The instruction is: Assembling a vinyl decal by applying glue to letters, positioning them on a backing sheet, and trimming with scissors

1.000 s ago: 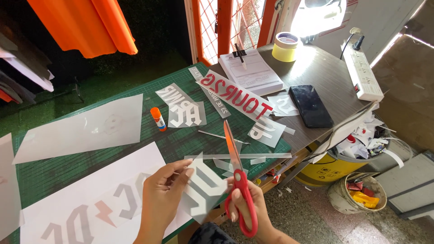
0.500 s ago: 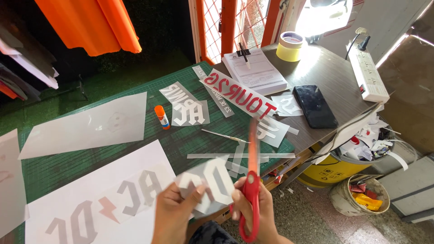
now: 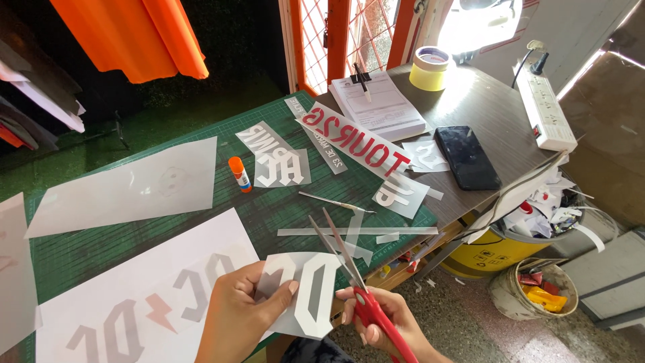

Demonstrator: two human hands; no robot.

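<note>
Scissors open over a floppy cutout, low at the front edge of the green cutting-mat surface.

My left hand pinches the thin clear film piece with white letters by its left edge; it looks light, limp and curl-prone, so I'd grip close to the cut. My right hand is closed through the red handles, blades spread just beside the film's top right corner.

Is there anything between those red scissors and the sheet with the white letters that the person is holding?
Nothing visible. The right hand holds the red scissors with blades open, right at the edge of the lettered sheet, which the left hand pinches. No other scrap or tool lies between blades and sheet.
</note>
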